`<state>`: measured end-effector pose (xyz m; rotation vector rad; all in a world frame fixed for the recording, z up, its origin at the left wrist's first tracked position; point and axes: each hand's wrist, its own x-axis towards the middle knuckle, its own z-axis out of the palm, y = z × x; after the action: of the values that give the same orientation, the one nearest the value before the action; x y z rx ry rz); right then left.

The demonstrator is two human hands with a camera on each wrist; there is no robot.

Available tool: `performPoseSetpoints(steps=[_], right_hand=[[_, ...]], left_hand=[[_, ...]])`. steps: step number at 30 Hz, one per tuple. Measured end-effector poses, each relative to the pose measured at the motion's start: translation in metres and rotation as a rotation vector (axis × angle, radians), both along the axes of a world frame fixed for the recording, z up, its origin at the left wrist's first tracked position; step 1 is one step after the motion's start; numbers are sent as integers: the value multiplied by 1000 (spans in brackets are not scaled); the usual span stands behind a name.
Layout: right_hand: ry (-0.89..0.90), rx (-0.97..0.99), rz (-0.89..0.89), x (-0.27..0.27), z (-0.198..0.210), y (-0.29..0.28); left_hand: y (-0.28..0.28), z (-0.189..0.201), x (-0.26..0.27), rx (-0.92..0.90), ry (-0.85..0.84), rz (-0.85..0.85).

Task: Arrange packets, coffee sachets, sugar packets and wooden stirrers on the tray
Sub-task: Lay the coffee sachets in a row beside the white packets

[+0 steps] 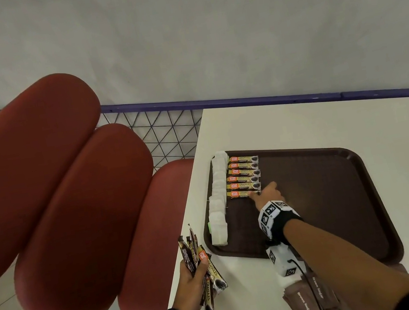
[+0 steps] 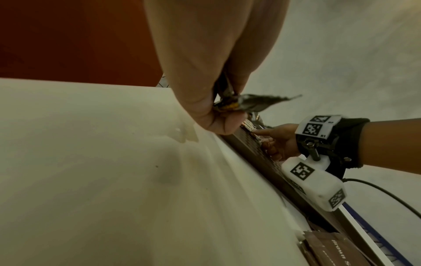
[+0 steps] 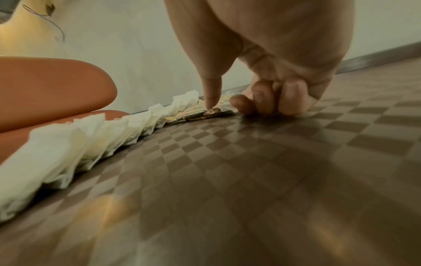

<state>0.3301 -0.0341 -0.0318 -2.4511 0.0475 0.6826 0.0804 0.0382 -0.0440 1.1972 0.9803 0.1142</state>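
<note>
On the tray's (image 1: 329, 201) left side we've got the coffee step going. There's a row of white packets (image 1: 218, 199) running down the left rim, and just beside it a neat stack of coffee sachets (image 1: 244, 176), six by our count, lying side by side on the tray floor. Our right hand (image 1: 269, 195) is down on the nearest sachet of that row: index fingertip (image 3: 210, 105) pressing on its end, the other fingers curled under with nothing in them, so that grip isn't holding anything, just nudging the sachet square with its neighbours.

Our left hand (image 1: 192, 277) is off the tray, over the tabletop (image 1: 301, 121) edge near the red seat (image 1: 70, 205), its grip clamped round a bunch of spare sachets (image 1: 204, 267) that fan out a bit messily.

So we'd say we're roughly midway through the sachets, with two kinds of item still to go. The sugar (image 1: 310, 297) (brown packets, "Brown Sugar" printed on them) sits on the tabletop near the tray's front edge, under our right forearm, untouched. Something pale at the bottom right corner may be the stirrers, but it's too cut off to tell.

Next move, we reckon: lift the right hand, pinch one sachet out of the left bunch, and lay it just below the last one, same way round. The tricky bit is pulling one out without dragging the others loose, and setting it down without knocking the row crooked.
</note>
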Motion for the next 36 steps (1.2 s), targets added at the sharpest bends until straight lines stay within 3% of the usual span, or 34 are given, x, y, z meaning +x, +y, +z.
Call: performPoseSetpoints(steps=[5, 10, 15, 19, 24, 36], right_hand=[[17, 24, -22, -2, 4, 0], [-15, 181, -56, -11, 22, -7], [2, 283, 268, -41, 35, -14], [209, 311, 572, -74, 40, -23], [491, 325, 748, -104, 39, -44], [564, 420, 618, -99, 23, -76]], left_hand=[[-1, 3, 1, -35, -27, -9], [-2, 5, 3, -2, -25, -43], [-8, 11, 9, 24, -43, -90], [-15, 19, 14, 42, -63, -108], [-19, 21, 17, 112, -66, -118], [-30, 23, 16, 94, -58, -208]])
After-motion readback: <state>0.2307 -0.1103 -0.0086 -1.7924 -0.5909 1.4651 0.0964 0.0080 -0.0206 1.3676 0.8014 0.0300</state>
